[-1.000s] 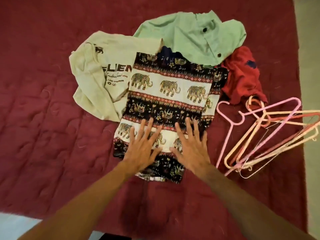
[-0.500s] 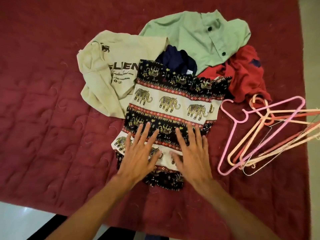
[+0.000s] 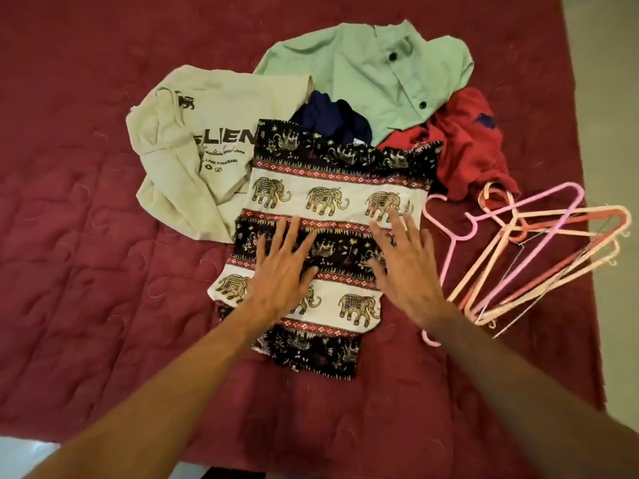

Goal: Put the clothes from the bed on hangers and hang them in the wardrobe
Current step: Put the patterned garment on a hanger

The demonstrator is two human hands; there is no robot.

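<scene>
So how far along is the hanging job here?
Done: nothing yet; no garment is on a hanger. In hand: left hand and right hand press flat on the elephant-print garment spread on the bed. Remaining: that one plus the beige shirt, green shirt, navy garment and red garment, and the hangers lie unused alongside.

Quilted maroon bed (image 3: 86, 271), pale floor (image 3: 608, 98) along right side

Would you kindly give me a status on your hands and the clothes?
Left hand and right hand open, spread flat on elephant-print garment. Hangers piled to its right, untouched. Other clothes heaped behind it.
</scene>
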